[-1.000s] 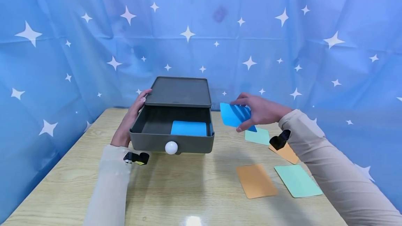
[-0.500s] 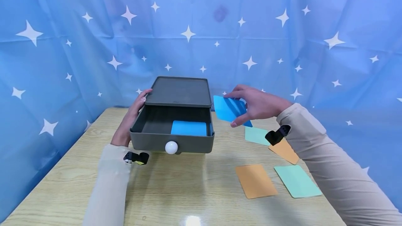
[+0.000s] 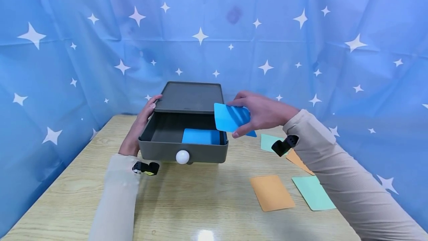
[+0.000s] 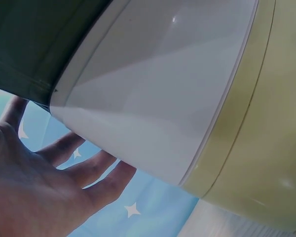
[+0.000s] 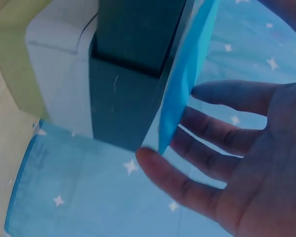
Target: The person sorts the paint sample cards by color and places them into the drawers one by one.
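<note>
A dark grey drawer with a round white knob is pulled out of a small drawer cabinet. One blue card lies inside, at the drawer's right side. My left hand rests along the cabinet's left side; in the left wrist view its straight fingers reach the white wall. Over the drawer's right edge, my right hand pinches another blue card by its edges. In the right wrist view this card stands tilted beside the cabinet's dark side.
To the right on the wooden table lie an orange card and a green card. Farther back, another green card and an orange card are partly behind the right arm. A blue star-patterned curtain hangs behind.
My right hand has carried the pinched blue card leftward, from beside the cabinet to over the drawer's right edge. My left hand and the drawer stay in place.
</note>
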Available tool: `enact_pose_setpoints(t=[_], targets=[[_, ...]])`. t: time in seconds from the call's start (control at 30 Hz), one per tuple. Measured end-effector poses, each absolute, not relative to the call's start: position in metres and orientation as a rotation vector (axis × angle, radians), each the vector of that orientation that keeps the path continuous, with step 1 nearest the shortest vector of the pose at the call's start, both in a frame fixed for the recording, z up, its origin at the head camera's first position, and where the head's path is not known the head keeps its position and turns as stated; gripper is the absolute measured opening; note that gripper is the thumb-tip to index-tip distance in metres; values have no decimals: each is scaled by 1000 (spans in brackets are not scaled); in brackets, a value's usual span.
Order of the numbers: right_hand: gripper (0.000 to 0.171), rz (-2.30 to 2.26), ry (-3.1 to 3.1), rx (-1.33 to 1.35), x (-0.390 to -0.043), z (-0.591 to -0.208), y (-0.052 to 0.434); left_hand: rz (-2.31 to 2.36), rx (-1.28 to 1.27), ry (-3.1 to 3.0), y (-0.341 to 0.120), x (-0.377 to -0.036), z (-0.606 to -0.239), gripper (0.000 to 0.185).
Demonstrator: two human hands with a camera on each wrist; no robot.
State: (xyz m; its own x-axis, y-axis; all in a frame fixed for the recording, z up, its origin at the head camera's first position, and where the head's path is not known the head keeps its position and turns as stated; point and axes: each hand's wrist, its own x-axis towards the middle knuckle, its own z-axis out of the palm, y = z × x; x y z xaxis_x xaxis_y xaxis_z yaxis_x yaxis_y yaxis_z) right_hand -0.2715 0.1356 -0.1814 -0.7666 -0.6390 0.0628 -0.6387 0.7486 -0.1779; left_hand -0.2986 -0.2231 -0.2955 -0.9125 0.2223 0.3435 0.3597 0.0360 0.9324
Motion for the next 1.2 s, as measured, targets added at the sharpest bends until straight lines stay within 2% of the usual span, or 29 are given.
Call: enact_pose_setpoints(t=[0.73, 1.2], targets=[[82, -169, 2934, -1192, -258, -179, 72, -2026, -634, -2177, -223, -301, -297, 54], [81, -82, 2916, -1220, -250, -182, 56, -2013, -643, -2157, -222, -299, -298, 54]])
